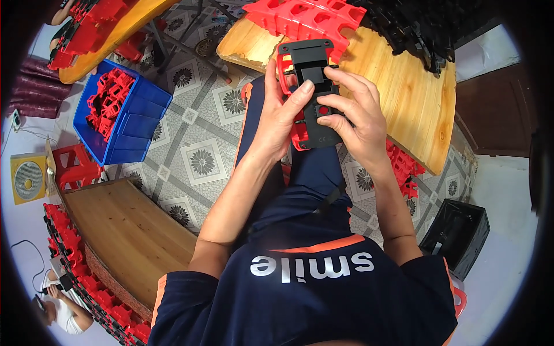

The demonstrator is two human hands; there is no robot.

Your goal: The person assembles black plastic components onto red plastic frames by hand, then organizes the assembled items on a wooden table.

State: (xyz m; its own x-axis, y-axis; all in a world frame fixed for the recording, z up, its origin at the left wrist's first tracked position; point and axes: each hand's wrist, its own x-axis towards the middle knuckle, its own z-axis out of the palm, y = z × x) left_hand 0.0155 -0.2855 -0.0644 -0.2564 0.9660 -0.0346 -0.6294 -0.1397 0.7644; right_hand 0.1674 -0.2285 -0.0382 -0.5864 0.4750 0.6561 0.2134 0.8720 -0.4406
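Note:
Over my lap, at the near edge of the wooden table, is a black-and-red plastic casing [323,131] with a black body set against a red frame. It has a recess in its upper part and a small round red button lower down. My left hand [273,123] is closed around its left side, thumb lying across the black face. On the right side, my right hand [365,120] grips the same casing with bent fingers, fingertips on the black part near the recess and the button. The underside of the casing is hidden.
Red plastic frames [306,20] and a heap of black parts [412,29] cover the far side of the wooden table [418,109]. A blue crate [130,130] of red frames stands left. A black bin [456,236] is at right; another person [72,308] sits lower left.

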